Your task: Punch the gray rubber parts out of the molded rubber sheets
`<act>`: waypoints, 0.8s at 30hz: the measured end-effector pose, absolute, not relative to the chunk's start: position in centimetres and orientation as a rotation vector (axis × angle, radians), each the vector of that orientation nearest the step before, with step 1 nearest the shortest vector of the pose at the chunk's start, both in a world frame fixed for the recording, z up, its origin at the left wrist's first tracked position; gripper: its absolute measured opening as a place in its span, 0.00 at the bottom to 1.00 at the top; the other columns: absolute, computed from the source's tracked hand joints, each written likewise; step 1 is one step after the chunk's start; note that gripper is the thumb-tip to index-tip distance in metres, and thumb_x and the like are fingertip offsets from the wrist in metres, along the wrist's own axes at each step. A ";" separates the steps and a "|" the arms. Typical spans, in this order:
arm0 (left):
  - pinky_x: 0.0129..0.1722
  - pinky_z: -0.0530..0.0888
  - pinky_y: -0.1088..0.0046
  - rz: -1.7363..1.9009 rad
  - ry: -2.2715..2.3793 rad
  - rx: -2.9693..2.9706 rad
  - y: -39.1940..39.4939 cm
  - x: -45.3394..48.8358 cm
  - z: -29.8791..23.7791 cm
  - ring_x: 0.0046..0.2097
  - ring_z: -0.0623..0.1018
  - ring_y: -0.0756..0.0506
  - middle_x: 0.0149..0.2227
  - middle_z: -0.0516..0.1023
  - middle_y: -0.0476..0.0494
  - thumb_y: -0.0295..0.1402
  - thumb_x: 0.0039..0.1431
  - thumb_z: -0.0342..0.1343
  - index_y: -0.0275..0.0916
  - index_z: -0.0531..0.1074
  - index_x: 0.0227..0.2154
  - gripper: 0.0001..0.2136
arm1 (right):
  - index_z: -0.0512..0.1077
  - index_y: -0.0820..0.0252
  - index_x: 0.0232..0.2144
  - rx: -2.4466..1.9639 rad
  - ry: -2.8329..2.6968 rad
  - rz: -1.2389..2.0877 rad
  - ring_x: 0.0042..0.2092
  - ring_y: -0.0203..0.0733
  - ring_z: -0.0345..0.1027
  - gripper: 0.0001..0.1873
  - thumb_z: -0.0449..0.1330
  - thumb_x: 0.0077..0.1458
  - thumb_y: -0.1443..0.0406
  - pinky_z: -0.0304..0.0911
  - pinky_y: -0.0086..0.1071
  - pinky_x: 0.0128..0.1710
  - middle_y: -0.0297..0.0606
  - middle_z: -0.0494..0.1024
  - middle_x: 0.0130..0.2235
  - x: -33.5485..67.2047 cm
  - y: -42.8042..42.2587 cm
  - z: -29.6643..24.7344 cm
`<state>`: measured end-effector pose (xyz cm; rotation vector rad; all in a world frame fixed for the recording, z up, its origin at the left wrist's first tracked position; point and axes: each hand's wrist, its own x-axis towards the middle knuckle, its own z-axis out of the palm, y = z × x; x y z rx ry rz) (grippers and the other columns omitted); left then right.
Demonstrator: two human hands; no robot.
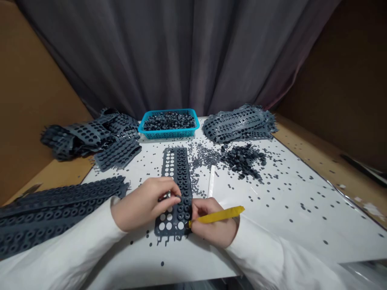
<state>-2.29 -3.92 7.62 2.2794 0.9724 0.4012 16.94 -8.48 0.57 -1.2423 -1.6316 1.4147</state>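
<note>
Head view, looking down: the left hand (145, 203) lies on a dark grey perforated strip (177, 177) with its fingers (176, 198) bent and drawn together, thumb and forefinger pinching at the strip's middle rows. Whether something small sits between the fingertips cannot be told. The right hand (213, 227) is closed around a yellow tool (220, 216), gripped like a pen, its tip touching the strip's right edge near the lower end. Both arms wear white sleeves.

This strip lies flat on the white counter (287, 209), long side running away from the person, straight ahead and between the two hands. Dark rings still sit in many of its holes, mostly on the right side; several holes on the left and at the near end are open, with the white counter showing through.

Just right of the strip lies a thin white stick (211, 181). Beyond it, small dark discs are scattered widely over the counter, and a heap of loose rings (243, 159) sits further right. At the back centre stands a blue basket (169, 134) filled with more dark rings. Right of the basket is a stack of grey sheets (238, 123); left of it another, untidier pile of sheets (90, 137). Long ringed strips (54, 209) lie at the near left, beside the left sleeve. A grey curtain (181, 52) hangs behind everything.
</note>
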 end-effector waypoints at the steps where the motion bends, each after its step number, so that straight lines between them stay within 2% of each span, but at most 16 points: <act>1: 0.31 0.64 0.76 0.376 0.983 2.239 -4.0 -2.3 7.1 0.31 0.70 0.48 0.30 0.72 0.47 0.33 0.58 0.51 0.40 0.72 0.33 0.06 | 0.57 0.59 0.14 -1.233 -1.594 1.415 0.20 0.29 0.50 0.07 0.53 0.34 0.72 0.43 0.23 0.18 0.26 0.58 0.16 17.1 -8.4 0.6; 4: 0.29 0.62 0.76 0.322 1.010 2.036 -4.7 -2.0 5.0 0.30 0.69 0.49 0.31 0.72 0.47 0.32 0.58 0.49 0.40 0.73 0.36 0.08 | 0.56 0.59 0.13 -1.298 -1.512 1.339 0.19 0.29 0.49 0.08 0.53 0.35 0.71 0.43 0.23 0.18 0.26 0.56 0.14 17.6 -7.9 0.5; 9: 0.21 0.56 0.78 0.457 0.970 1.126 -5.0 -1.3 2.7 0.21 0.58 0.53 0.21 0.65 0.51 0.35 0.54 0.49 0.36 0.67 0.25 0.08 | 0.56 0.59 0.13 -1.340 -1.550 1.258 0.19 0.29 0.48 0.08 0.52 0.35 0.72 0.42 0.24 0.18 0.25 0.55 0.14 17.8 -7.6 0.2; 12: 0.20 0.53 0.79 0.515 0.858 0.771 -5.0 -1.3 2.3 0.19 0.57 0.55 0.20 0.65 0.50 0.35 0.51 0.53 0.35 0.66 0.26 0.07 | 0.56 0.59 0.13 -1.324 -1.562 1.258 0.19 0.28 0.48 0.08 0.52 0.35 0.72 0.42 0.23 0.18 0.25 0.55 0.14 17.7 -7.6 0.1; 18: 0.20 0.54 0.80 0.468 0.772 0.639 -5.3 -1.4 2.0 0.21 0.60 0.56 0.23 0.68 0.47 0.35 0.50 0.58 0.32 0.71 0.31 0.10 | 0.56 0.60 0.13 -1.317 -1.585 1.255 0.19 0.28 0.48 0.09 0.53 0.35 0.73 0.43 0.23 0.18 0.25 0.55 0.15 17.6 -7.6 -0.1; 24: 0.20 0.54 0.81 0.484 0.764 0.603 -5.5 -1.4 1.7 0.20 0.59 0.57 0.24 0.69 0.47 0.36 0.51 0.59 0.32 0.72 0.34 0.12 | 0.56 0.59 0.13 -1.352 -1.579 1.272 0.19 0.29 0.48 0.09 0.53 0.35 0.73 0.43 0.24 0.18 0.25 0.55 0.15 17.6 -7.6 -0.1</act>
